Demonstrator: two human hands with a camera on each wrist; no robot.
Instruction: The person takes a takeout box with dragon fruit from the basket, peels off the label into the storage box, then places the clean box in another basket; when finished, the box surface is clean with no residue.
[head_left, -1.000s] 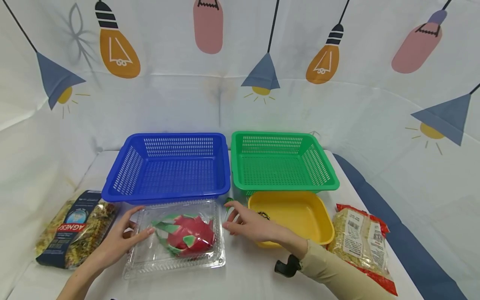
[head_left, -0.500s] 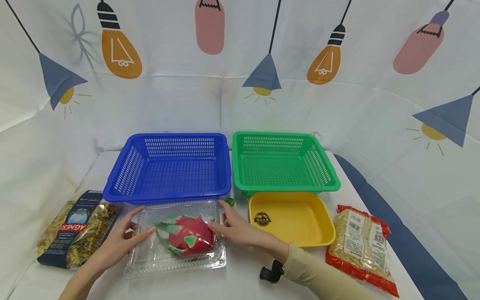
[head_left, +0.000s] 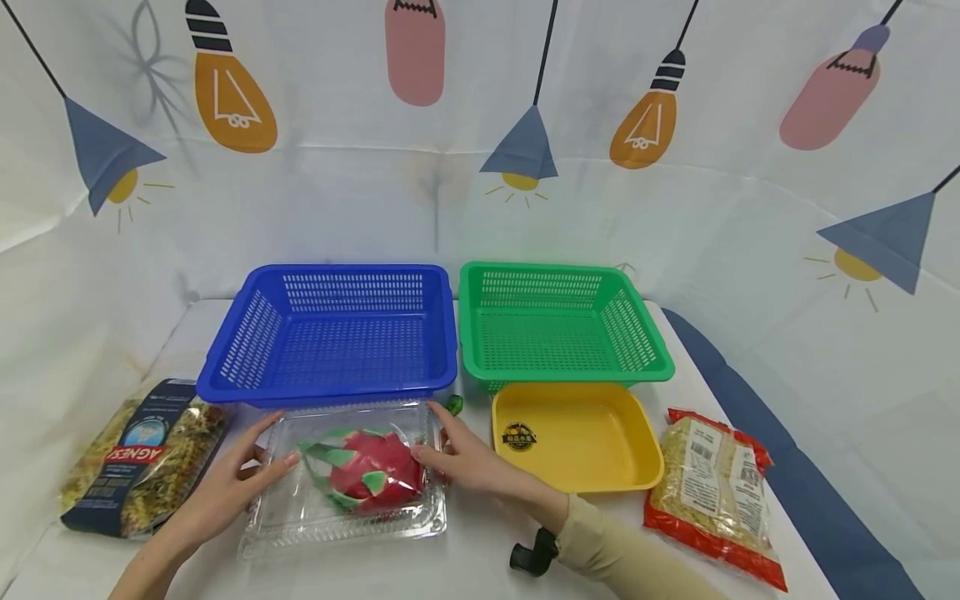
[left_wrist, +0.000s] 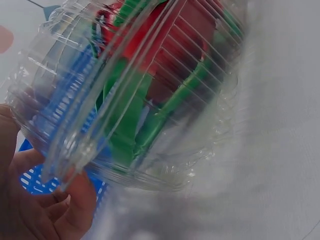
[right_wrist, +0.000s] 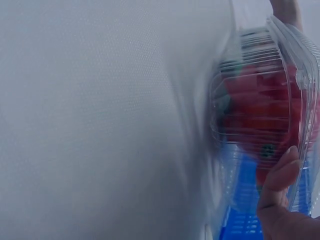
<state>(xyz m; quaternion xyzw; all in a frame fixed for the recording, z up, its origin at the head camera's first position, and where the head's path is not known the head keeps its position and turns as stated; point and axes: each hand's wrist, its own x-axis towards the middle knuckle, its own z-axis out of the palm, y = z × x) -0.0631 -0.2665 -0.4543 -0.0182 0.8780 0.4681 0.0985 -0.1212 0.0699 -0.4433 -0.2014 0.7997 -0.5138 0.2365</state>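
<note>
A clear plastic clamshell box [head_left: 292, 517] stands on the white table in front of the blue basket [head_left: 330, 392], its lid down. Through the lid shows a red dragon fruit [head_left: 378, 471] with green scales. My left hand [head_left: 232, 479] grips the box's left side, thumb over the lid and fingers curled at the rim [left_wrist: 82, 150]. On the opposite side, my right hand [head_left: 468, 454] holds the rim, its thumb on the lid too. The right wrist view shows the curled fingers [right_wrist: 280, 180] of that hand against the box edge.
A green basket [head_left: 562, 373] stands right of the blue one, with a yellow tray [head_left: 592, 454] before it. Bagged pasta [head_left: 142, 458] lies at the left, a red-edged bag [head_left: 708, 492] at the right. A small green thing [head_left: 454, 406] peeks out behind the box.
My right hand has moved left from beside the yellow tray and taken hold of the box's right side. My left hand has kept its place on the left side.
</note>
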